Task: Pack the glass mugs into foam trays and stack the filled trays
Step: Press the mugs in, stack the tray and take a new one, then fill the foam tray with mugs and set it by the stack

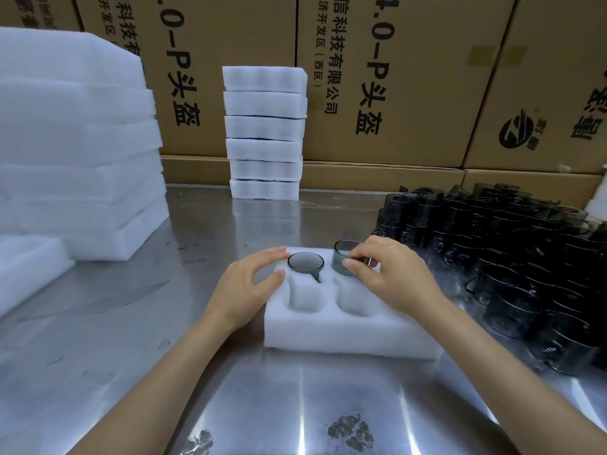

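Observation:
A white foam tray [341, 333] with four pockets lies on the steel table in front of me. One smoky glass mug [305, 262] sits fully down in the far-left pocket, its handle pointing toward me. My left hand [253, 284] rests on the tray's left edge, fingertips touching that mug's rim. My right hand [391, 274] pinches the rim and handle of a second glass mug [341, 257], which stands partly out of the far-right pocket. The two near pockets hold nothing.
Several dark glass mugs [525, 257] crowd the table on the right. A stack of closed foam trays [264, 133] stands at the back centre. Large foam sheets [75, 159] pile up at left. Cardboard boxes [394, 77] form the back wall.

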A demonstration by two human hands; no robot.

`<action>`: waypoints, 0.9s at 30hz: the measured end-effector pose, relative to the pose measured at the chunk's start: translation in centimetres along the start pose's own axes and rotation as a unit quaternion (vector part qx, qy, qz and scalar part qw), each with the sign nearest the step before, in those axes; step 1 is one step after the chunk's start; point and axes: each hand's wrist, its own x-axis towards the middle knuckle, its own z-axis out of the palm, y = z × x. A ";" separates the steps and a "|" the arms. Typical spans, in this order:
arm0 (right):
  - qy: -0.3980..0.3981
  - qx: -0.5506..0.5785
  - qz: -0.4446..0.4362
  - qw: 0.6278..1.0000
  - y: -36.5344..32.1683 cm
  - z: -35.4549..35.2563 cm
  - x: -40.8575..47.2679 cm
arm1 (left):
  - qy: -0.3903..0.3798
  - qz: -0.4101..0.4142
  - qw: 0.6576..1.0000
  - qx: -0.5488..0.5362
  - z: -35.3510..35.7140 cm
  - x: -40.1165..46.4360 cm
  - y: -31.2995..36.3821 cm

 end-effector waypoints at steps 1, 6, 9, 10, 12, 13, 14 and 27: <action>0.011 0.016 0.004 1.000 -0.1 0.0 0.0 | 0.001 0.004 1.000 0.006 -0.1 0.1 0.2; 0.093 0.129 0.033 0.987 0.0 -0.8 -0.2 | -0.011 0.041 0.999 0.015 -0.5 0.5 2.3; 0.017 0.112 0.029 0.993 0.3 -0.5 -0.2 | -0.063 0.064 0.996 0.029 -0.3 0.8 4.0; -0.014 0.095 0.026 0.995 0.4 -0.3 -0.2 | -0.088 0.068 0.993 0.042 -0.1 0.9 4.5; -0.088 0.064 0.010 0.994 0.4 0.1 -0.3 | -0.148 0.079 0.981 0.098 0.6 1.1 5.4; -0.131 0.049 0.002 0.990 0.4 0.3 -0.3 | -0.181 0.085 0.971 0.134 1.0 1.3 5.7; -0.172 0.034 -0.001 0.984 0.4 0.4 -0.3 | -0.212 0.091 0.959 0.164 1.4 1.4 5.9; -0.282 -0.071 0.026 0.956 -1.2 -0.1 0.0 | -0.279 0.088 0.918 0.266 2.2 1.4 6.0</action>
